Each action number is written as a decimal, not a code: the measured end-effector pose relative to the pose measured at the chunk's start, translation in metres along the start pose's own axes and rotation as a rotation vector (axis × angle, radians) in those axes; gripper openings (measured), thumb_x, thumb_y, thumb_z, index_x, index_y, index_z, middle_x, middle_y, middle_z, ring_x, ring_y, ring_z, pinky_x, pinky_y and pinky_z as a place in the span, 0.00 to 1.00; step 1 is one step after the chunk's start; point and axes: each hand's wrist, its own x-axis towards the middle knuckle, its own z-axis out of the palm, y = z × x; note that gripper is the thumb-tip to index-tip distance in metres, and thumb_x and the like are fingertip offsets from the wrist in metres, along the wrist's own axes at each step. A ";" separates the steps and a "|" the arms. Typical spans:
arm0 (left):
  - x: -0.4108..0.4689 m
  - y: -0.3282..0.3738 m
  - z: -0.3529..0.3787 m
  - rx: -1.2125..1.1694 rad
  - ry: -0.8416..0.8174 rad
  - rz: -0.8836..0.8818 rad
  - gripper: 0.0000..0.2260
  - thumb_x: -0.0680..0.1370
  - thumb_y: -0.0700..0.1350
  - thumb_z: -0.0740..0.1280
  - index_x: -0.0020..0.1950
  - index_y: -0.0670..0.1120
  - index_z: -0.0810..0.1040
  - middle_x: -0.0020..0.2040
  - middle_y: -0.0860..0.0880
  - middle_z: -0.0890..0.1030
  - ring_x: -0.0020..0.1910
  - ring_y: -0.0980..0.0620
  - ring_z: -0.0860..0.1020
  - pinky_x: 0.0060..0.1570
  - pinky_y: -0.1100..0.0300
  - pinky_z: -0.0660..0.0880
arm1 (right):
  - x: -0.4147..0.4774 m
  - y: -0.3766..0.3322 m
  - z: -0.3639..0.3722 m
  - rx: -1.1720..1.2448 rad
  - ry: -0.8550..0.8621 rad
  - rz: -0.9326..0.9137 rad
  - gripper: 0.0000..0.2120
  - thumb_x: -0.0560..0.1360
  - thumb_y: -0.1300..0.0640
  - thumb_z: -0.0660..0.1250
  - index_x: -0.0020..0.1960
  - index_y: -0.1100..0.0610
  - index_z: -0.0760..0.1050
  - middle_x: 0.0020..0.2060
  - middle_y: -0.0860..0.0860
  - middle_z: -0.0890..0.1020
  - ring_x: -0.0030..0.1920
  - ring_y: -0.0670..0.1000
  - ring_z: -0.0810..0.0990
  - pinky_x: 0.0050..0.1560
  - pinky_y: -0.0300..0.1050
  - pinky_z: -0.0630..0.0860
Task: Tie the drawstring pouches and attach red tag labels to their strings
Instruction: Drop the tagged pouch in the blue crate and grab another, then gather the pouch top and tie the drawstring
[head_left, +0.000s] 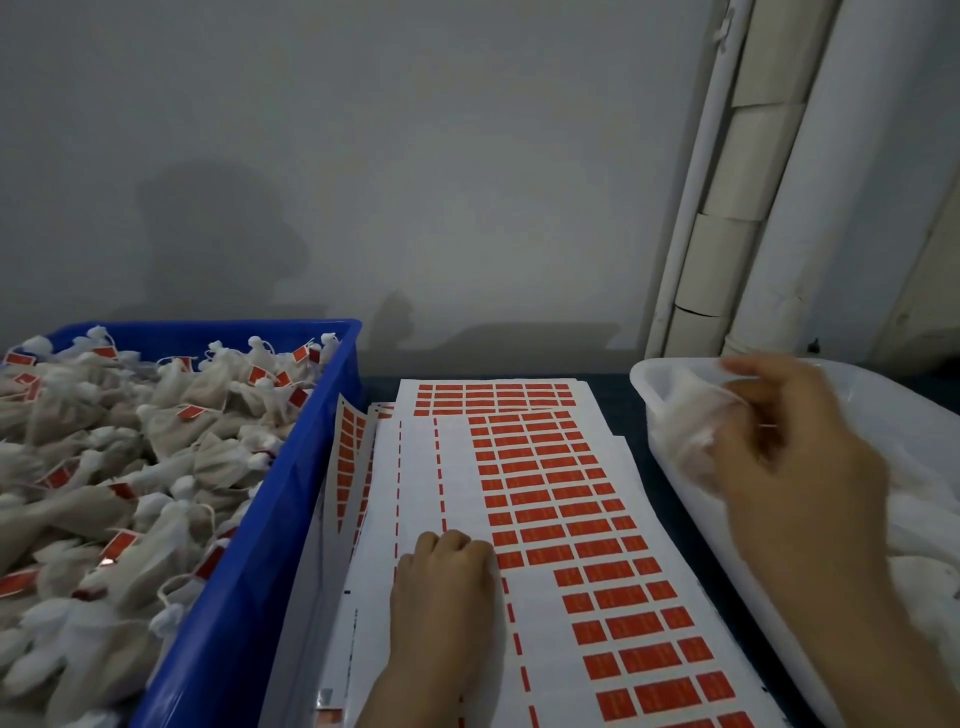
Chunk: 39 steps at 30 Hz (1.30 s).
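Right grip (779, 431) clutches a pouch (685, 421) over the white tray (640, 375), likely fetching it; left grip (447, 577) curls on the label sheet (460, 467), perhaps pinching, I cannot tell.

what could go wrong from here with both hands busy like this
1. The right hand holds a pouch over the white tray. The view is blurred there, and a loose grip could drop it.
2. The label sheets lie fanned and loose under the left hand, so they could slide.
3. The blue crate is heaped near its rim, so tagged pouches might tumble out.
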 end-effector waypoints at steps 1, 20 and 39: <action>0.002 0.000 -0.001 -0.022 -0.002 0.001 0.17 0.76 0.57 0.58 0.64 0.57 0.71 0.65 0.58 0.74 0.61 0.56 0.71 0.66 0.60 0.64 | -0.004 -0.001 0.011 0.040 -0.062 0.008 0.12 0.73 0.57 0.62 0.55 0.47 0.69 0.45 0.43 0.74 0.37 0.39 0.73 0.36 0.30 0.69; 0.005 0.013 -0.015 -1.018 -0.025 -0.007 0.11 0.68 0.50 0.74 0.45 0.61 0.76 0.41 0.66 0.81 0.44 0.62 0.81 0.36 0.73 0.77 | -0.047 0.030 0.108 0.418 -0.451 0.219 0.11 0.76 0.55 0.60 0.49 0.38 0.69 0.51 0.35 0.72 0.47 0.41 0.74 0.41 0.24 0.69; 0.008 0.004 -0.015 -1.106 0.154 -0.205 0.05 0.75 0.51 0.64 0.46 0.53 0.78 0.42 0.57 0.82 0.39 0.55 0.80 0.26 0.73 0.74 | -0.050 0.039 0.094 0.369 -0.393 0.261 0.10 0.71 0.51 0.66 0.36 0.38 0.70 0.37 0.32 0.74 0.39 0.38 0.76 0.36 0.27 0.66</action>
